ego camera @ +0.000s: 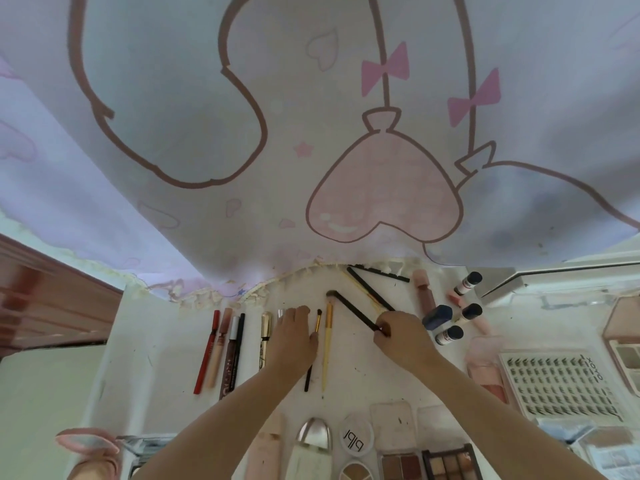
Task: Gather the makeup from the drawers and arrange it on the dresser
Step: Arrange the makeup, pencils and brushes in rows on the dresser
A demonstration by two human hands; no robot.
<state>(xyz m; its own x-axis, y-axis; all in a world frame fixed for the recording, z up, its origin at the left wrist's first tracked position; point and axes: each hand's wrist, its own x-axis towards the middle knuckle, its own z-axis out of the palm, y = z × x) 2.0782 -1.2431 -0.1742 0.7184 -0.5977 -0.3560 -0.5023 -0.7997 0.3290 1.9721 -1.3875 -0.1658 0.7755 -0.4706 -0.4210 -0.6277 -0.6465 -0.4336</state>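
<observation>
On the white dresser top [162, 341] a row of makeup lies side by side: a red pencil [207, 353], a beige tube [218, 348], a brown lip gloss [231, 358], a gold mascara [265, 336]. My left hand [294, 336] rests flat over a silver-capped item and a black brush beside the small gold brush [317, 322] and a yellow brush [327, 344]. My right hand [398, 336] pinches the near end of a long black brush [353, 311] that lies slanted on the top.
Small bottles [467, 284] and a pink tube [424, 289] stand at the back right. A lash tray [557, 382], eyeshadow palettes [446, 462], a round compact [356, 441] and a silver-capped bottle [313, 436] fill the near edge. A printed curtain [311, 133] hangs behind.
</observation>
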